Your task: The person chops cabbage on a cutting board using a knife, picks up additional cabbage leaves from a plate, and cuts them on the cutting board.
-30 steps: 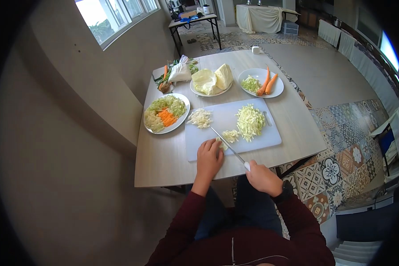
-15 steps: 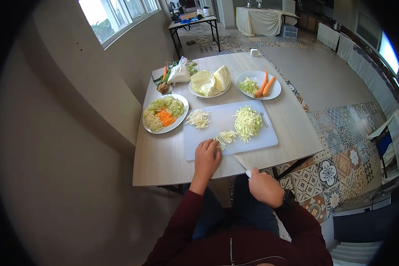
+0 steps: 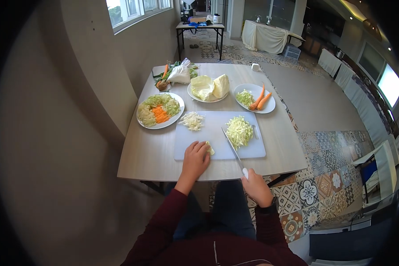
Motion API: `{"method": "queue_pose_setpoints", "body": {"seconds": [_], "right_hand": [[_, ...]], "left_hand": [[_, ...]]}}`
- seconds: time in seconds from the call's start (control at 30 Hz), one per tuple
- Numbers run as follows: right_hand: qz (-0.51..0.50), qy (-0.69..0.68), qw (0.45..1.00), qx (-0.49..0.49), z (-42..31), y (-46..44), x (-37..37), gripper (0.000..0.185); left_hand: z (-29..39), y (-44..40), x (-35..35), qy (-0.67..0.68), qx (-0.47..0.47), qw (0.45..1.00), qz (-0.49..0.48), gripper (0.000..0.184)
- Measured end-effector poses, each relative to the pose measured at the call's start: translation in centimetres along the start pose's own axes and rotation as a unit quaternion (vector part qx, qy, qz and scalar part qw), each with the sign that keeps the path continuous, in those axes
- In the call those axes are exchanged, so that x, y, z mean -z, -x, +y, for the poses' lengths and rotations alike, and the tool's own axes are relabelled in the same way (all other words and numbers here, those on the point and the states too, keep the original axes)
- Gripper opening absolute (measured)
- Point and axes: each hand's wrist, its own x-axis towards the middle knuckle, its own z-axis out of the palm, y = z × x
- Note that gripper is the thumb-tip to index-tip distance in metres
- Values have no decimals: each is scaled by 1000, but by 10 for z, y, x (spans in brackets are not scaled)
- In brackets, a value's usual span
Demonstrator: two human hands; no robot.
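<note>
One small piece of cabbage (image 3: pixel 210 149) lies on the white cutting board (image 3: pixel 215 119), held by the left hand (image 3: pixel 196 158): palm down, fingers half bent over it. Right hand (image 3: pixel 256 187) closed round the handle of the knife (image 3: pixel 233 148), at the table's near edge; blade slants forward and left, near the heap of shreds (image 3: pixel 239 134). Board on pale table (image 3: pixel 137 155). Room: plain wall (image 3: pixel 88 88) and window (image 3: pixel 139 9) at left, patterned tiles (image 3: pixel 317 190) at right, second table (image 3: pixel 219 25) beyond.
</note>
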Motion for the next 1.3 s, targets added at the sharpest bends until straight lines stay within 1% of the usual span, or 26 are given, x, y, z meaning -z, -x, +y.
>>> {"method": "queue_pose_setpoints", "body": {"seconds": [0.03,0.07,0.13,0.23,0.33,0.53,0.63,0.73,0.93,1.03,1.13,1.23,1.3], "right_hand": [[11,1,1000,23,6,-3,-1,28],[-25,-47,998,-23,-2,-4,8,27],[-97,-143,978,-117,-23,-6,31,26],[-124,-278,939,-159,-15,-13,31,24],[-117,-368,905,-176,-8,-15,24,22],[-76,-407,892,-183,-4,-12,24,20],[-27,-399,901,-166,-2,-9,24,20],[-7,-365,917,-161,-8,-2,29,21],[-93,-280,947,-126,-24,16,44,22],[-111,-252,951,-142,-29,14,44,22],[-103,-240,955,-139,-22,2,36,24],[-96,-302,934,-165,-16,-13,27,27],[-103,-394,899,-162,-4,-24,14,29]], "left_hand": [[1,1,1,-7,0,1000,-1,29],[2,1,2,-5,-1,1000,-5,30],[3,1,4,-4,-4,1000,-14,30],[3,0,4,-11,-3,1000,-19,30],[0,1,1,-18,2,1000,-18,31],[1,2,1,-11,9,1000,-15,33],[1,1,2,-9,8,1000,-17,34],[2,0,3,-6,10,1000,-18,34],[2,1,2,-9,13,1000,-17,34],[1,1,1,-11,12,1000,-19,34],[2,1,2,-7,15,1000,-17,34],[1,1,1,-11,3,1000,-7,33],[1,1,0,-13,1,1000,-5,32]]}}
